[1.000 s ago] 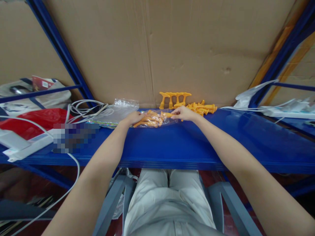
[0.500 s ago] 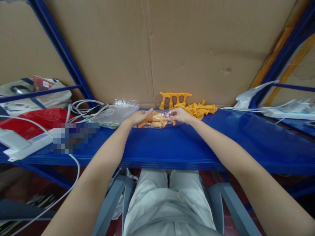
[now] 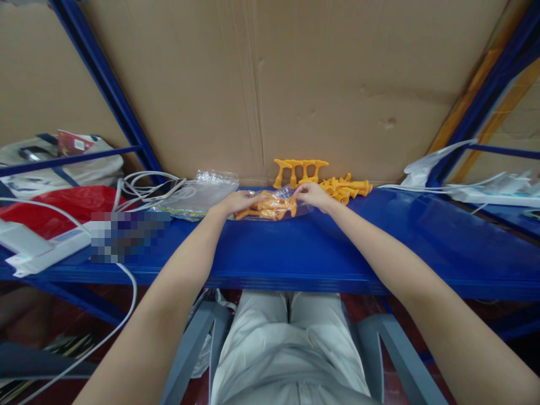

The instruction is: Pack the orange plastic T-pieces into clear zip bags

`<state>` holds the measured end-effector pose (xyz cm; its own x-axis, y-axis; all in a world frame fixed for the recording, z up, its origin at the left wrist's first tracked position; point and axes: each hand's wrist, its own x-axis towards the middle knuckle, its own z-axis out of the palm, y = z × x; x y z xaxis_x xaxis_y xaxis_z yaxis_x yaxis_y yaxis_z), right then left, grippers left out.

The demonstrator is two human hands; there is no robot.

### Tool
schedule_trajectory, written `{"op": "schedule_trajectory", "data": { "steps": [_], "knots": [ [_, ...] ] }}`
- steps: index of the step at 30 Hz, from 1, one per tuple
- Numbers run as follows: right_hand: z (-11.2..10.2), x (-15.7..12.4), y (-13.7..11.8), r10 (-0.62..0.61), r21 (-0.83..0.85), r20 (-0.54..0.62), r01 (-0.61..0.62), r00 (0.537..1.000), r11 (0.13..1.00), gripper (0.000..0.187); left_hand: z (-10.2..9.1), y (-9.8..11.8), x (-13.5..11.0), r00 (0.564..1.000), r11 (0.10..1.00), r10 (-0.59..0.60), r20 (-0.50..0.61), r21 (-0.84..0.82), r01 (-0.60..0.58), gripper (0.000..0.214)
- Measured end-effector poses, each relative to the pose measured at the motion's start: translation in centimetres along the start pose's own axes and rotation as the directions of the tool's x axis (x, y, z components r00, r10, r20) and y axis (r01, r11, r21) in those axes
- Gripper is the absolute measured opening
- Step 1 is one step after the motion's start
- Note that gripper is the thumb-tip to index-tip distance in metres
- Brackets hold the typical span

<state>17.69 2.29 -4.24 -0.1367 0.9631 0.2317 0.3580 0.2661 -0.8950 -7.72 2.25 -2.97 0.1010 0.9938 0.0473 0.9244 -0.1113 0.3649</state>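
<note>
A clear plastic bag point(image 3: 276, 194) lies on the blue shelf, with several orange-yellow plastic parts point(image 3: 270, 209) inside. At the bag's left end, my left hand point(image 3: 239, 201) holds it, thumb pointing right along its top; the other fingers are mostly hidden. My right hand point(image 3: 312, 194) is closed in a pinch on the film at the bag's right end. Just behind my right hand, more yellow plastic parts point(image 3: 348, 188) lie in a loose pile. Beside that pile, several yellow handle-shaped pieces point(image 3: 301, 169) stand in a row against the cardboard.
Flat clear bags point(image 3: 189, 197) lie left of my left hand, near coiled white cables point(image 3: 147, 180). Farther left are a power strip point(image 3: 50, 250), a red bag point(image 3: 63, 208) and a cloth bag point(image 3: 101, 163). Cardboard point(image 3: 337, 84) backs the blue shelf point(image 3: 287, 253).
My right hand has shifted slightly right, its fingers now pinched at the bag's end. The parts inside the bag have moved a little, one now upright near the right end.
</note>
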Motion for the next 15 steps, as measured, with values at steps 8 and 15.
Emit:
{"op": "schedule_trajectory", "data": {
  "steps": [8,15],
  "knots": [
    [-0.2,-0.4,-0.3,0.200,0.119,0.266,-0.238,0.943,0.964,0.018,0.3,-0.8,0.6,0.982,0.993,0.102,-0.159,0.073,-0.091,0.077],
    [0.3,-1.0,-1.5,0.311,0.208,0.260,-0.368,0.914,0.906,0.019,0.0,-0.4,0.9,0.869,0.887,0.437,-0.231,-0.052,-0.459,0.051]
  ]
}}
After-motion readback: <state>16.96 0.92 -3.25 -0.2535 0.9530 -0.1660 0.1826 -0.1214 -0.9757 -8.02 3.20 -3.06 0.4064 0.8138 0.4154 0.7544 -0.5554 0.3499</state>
